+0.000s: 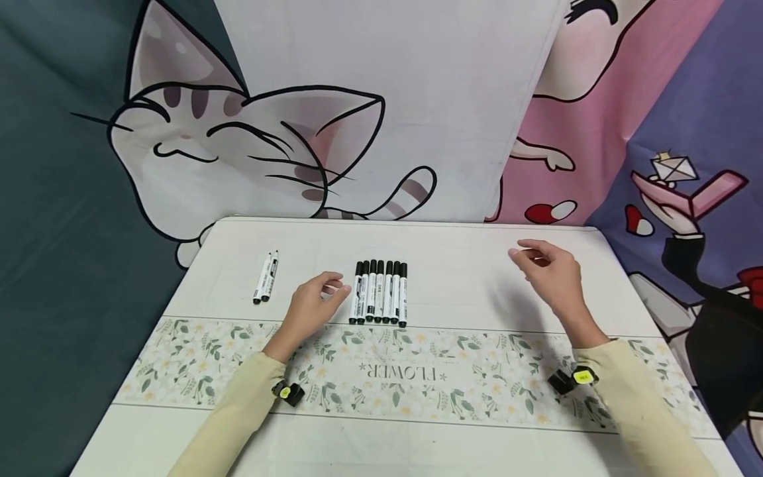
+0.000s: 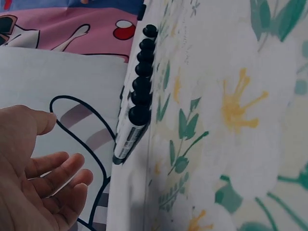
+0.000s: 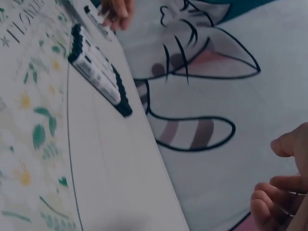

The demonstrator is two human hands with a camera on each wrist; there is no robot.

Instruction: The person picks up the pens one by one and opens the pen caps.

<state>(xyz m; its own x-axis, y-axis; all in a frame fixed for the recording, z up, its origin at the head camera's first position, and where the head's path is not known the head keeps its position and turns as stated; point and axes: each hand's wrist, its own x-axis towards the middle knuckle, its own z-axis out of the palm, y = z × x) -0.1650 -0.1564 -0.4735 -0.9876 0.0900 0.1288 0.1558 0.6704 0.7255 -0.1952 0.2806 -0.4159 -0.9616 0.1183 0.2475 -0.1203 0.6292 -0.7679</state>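
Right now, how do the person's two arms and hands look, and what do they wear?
Both arms are covered by long pale cream sleeves that end at the wrists. Each wrist carries a small black device with a yellow round label, the left wrist device and the right wrist device. The left hand and right hand are bare, with no gloves or rings visible.

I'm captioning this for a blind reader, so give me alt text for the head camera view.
Two hands hover over a white table: the left hand beside a neat row of seven black-capped markers, the right hand raised and empty. Two more markers lie apart at left.
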